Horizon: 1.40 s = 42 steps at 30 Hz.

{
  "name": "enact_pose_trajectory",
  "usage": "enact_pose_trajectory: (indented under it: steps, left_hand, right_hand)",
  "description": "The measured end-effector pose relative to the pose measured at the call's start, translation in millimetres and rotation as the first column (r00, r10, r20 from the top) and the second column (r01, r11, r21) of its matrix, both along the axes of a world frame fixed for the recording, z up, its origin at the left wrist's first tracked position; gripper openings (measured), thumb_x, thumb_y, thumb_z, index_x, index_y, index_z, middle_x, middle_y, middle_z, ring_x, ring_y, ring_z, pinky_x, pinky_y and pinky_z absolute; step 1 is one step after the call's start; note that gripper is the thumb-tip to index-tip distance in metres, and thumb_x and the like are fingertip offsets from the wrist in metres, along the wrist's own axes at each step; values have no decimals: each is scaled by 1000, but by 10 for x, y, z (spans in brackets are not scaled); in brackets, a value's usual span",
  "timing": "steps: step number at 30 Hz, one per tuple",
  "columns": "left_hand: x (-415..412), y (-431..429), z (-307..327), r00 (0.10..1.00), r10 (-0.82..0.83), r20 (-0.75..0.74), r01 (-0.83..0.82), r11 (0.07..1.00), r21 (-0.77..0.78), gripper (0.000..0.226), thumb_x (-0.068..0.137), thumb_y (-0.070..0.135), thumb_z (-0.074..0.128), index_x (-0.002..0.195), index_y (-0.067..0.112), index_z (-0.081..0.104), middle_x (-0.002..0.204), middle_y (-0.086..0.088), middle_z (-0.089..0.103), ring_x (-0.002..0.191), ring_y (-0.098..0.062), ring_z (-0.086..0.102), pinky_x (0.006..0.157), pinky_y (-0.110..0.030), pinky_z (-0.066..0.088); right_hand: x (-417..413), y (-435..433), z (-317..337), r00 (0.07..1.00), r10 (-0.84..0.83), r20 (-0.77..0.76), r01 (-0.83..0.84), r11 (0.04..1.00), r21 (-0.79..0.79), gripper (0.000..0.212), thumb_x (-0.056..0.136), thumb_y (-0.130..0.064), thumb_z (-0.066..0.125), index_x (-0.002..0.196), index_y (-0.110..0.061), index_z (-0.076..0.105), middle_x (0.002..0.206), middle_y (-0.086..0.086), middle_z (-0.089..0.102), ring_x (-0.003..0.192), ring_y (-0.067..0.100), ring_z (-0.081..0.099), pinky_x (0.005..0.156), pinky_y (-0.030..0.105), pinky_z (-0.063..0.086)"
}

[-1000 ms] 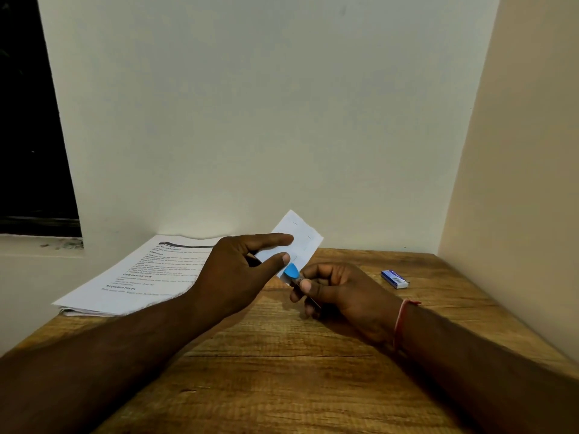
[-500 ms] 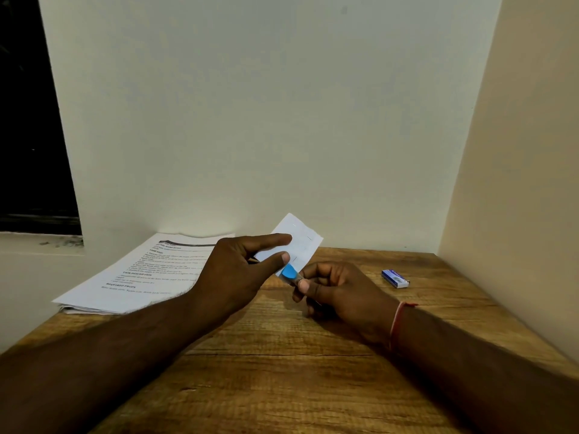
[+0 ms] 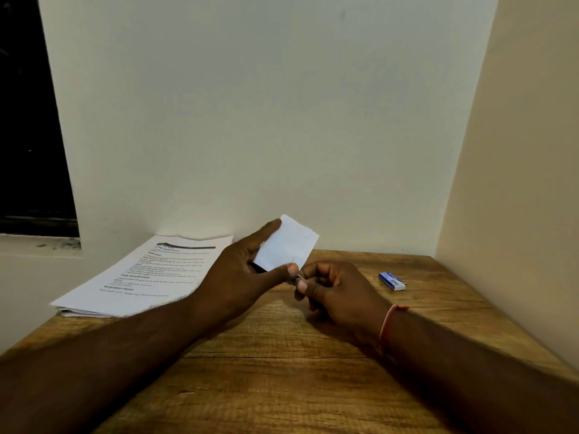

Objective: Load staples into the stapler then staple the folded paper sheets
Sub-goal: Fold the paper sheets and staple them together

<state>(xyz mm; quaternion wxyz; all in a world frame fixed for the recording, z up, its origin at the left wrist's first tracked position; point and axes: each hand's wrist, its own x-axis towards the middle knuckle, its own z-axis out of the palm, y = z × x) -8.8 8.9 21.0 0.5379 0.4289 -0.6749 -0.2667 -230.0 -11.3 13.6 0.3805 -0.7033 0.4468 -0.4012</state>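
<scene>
**Desk** (image 3: 282, 386): wood, brown, with the grain running side to side and one dark seam line crossing the top. It is set into a corner, with its far edge against a pale wall and its right edge along a cream wall.

**Items lying directly on it:**

1. **Stack of printed sheets** (image 3: 141, 277): far left, lying flat, with its far edge at the wall. The top sheet is white with black text, bold headings and a dark bar at the head. The lower sheets show unevenly at the near-left corner.
2. **Staple box** (image 3: 391, 280): far right, small, blue with a white end. It lies flat, angled to the desk edge, near the cream wall but apart from it, and well apart from the sheets.
</scene>
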Motion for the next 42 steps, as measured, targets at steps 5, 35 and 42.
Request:
enact_pose_trajectory:
  steps: [5, 35, 42]
  left_hand:
    - [10, -59, -45, 994, 93, 52, -97, 992, 83, 102, 73, 57, 99, 161, 44, 48, 129, 8, 83, 113, -9, 82, 106, -44, 63]
    - [120, -225, -4, 953, 18, -302, 57, 970, 237, 27, 107, 33, 72, 117, 8, 78, 103, -16, 87, 85, -26, 84, 90, -44, 70]
    - [57, -208, -16, 911, 13, -412, 89, 970, 228, 39, 99, 22, 83, 133, 20, 64, 99, -16, 85, 77, -29, 80, 91, -56, 68]
  right_hand:
    - [19, -50, -33, 986, -91, -137, 72, 988, -140, 13, 103, -17, 75, 94, -23, 82, 87, -4, 83, 67, 0, 68, 70, 28, 57]
    - [-189, -115, 36, 749, -243, -616, 69, 954, -293, 14, 96, -45, 82, 108, -39, 78, 112, -18, 71, 107, 6, 62, 84, 28, 49]
    - [-136, -61, 68, 847, -206, -489, 49, 948, -314, 42, 89, -53, 87, 127, -37, 77, 115, -26, 71, 111, -1, 65, 94, 28, 53]
